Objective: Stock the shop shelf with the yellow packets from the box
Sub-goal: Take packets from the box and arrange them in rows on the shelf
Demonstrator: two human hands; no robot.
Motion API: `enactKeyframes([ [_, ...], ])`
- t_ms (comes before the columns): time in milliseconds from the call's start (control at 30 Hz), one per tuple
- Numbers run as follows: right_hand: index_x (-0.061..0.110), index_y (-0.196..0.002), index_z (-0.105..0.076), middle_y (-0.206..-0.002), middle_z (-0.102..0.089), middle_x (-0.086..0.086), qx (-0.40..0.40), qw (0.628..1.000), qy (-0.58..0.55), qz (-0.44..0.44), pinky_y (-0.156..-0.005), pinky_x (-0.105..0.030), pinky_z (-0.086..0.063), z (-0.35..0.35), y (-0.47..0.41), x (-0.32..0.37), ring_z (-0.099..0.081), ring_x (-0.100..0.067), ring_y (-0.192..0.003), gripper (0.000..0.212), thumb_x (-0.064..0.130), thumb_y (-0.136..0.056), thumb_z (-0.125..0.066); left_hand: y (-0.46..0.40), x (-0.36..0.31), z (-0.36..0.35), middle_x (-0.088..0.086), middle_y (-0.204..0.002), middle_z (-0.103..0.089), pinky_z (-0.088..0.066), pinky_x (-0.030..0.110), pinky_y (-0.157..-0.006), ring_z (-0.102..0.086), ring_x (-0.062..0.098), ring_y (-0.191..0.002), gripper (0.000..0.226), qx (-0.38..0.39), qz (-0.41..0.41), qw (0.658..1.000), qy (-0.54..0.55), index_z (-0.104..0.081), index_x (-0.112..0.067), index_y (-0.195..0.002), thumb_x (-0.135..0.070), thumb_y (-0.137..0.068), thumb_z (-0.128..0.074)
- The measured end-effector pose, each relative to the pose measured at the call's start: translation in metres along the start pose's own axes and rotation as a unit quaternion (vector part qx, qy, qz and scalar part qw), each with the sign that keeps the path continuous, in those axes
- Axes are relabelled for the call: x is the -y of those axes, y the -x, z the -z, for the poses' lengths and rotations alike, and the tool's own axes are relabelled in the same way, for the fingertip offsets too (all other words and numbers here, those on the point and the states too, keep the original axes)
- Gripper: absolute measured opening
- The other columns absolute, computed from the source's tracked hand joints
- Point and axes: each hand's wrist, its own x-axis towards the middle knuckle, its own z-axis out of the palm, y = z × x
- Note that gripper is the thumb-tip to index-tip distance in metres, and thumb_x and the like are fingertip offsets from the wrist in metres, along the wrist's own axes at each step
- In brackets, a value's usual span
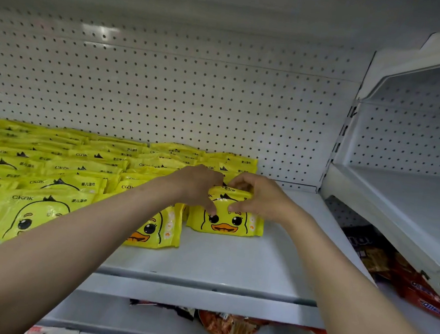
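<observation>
Several rows of yellow duck-face packets (53, 179) stand leaning on the white shelf (232, 258), filling its left and middle. At the right end of the rows stands one yellow packet (224, 222), face toward me. My left hand (198, 186) grips its top left edge, thumb on the front. My right hand (257, 196) grips its top right edge the same way. Another front packet (154, 230) stands just left of it, partly behind my left forearm. The box is out of view.
A white pegboard back wall (193, 92) rises behind the packets. A neighbouring shelf unit (402, 198) stands at the right. Red and dark snack packs (415, 288) lie below it, and more snack bags (228, 327) sit on the lower shelf.
</observation>
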Motion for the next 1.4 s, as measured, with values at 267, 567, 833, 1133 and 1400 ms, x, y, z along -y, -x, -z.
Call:
enactKeyframes([
  [267,0.035,-0.124,-0.063,-0.105,-0.051,0.011,-0.069,0.976,0.196,0.060,-0.091,-0.031,-0.042,-0.008,0.000,-0.002,-0.046,-0.015,-0.113,0.056,0.047,-0.073,-0.081,0.002,-0.010,-0.004,0.005,-0.120,-0.052,-0.037,0.033,-0.080,-0.054,0.027,-0.111,0.071,-0.050,0.055,0.996,-0.054,-0.046,-0.016,-0.126,-0.043,-0.070,-0.082],
  [567,0.036,-0.131,-0.056,-0.126,-0.054,0.003,-0.067,0.955,0.287,0.043,-0.100,-0.037,-0.038,-0.006,0.002,0.010,-0.040,-0.021,-0.126,0.059,0.054,-0.077,-0.074,0.014,-0.013,-0.018,0.009,-0.123,-0.050,-0.045,0.040,-0.092,-0.046,0.029,-0.120,0.072,-0.114,0.091,0.986,-0.083,-0.046,-0.015,-0.129,-0.044,-0.073,-0.079],
  [833,0.026,-0.135,-0.053,-0.135,-0.051,-0.004,-0.090,0.959,0.266,0.047,-0.101,-0.039,-0.041,-0.007,-0.006,0.076,-0.041,-0.025,-0.130,0.054,0.045,-0.087,-0.068,0.059,0.023,0.010,0.007,-0.129,-0.048,-0.046,0.041,-0.088,-0.048,0.028,-0.121,0.069,-0.188,0.122,0.974,0.026,-0.047,-0.018,-0.133,-0.037,-0.075,-0.080],
  [1133,0.025,-0.135,-0.054,-0.144,-0.050,-0.002,-0.128,0.954,0.233,0.137,-0.107,-0.036,-0.034,-0.101,-0.001,0.206,-0.037,-0.026,-0.135,0.049,0.044,-0.091,-0.063,0.207,0.126,0.032,0.009,-0.138,-0.047,-0.044,0.047,-0.100,-0.044,0.030,-0.128,0.063,-0.283,0.184,0.941,-0.011,-0.047,-0.018,-0.136,-0.054,-0.086,-0.062],
  [1400,0.023,-0.131,-0.059,-0.136,-0.056,-0.006,-0.104,0.942,0.190,0.257,-0.110,-0.041,-0.035,-0.259,0.027,0.330,-0.042,-0.028,-0.134,0.051,0.050,-0.088,-0.057,0.404,0.233,0.018,0.012,-0.131,-0.052,-0.044,0.048,-0.097,-0.049,0.035,-0.120,0.060,-0.326,0.230,0.915,-0.059,-0.054,-0.016,-0.132,-0.048,-0.084,-0.067],
])
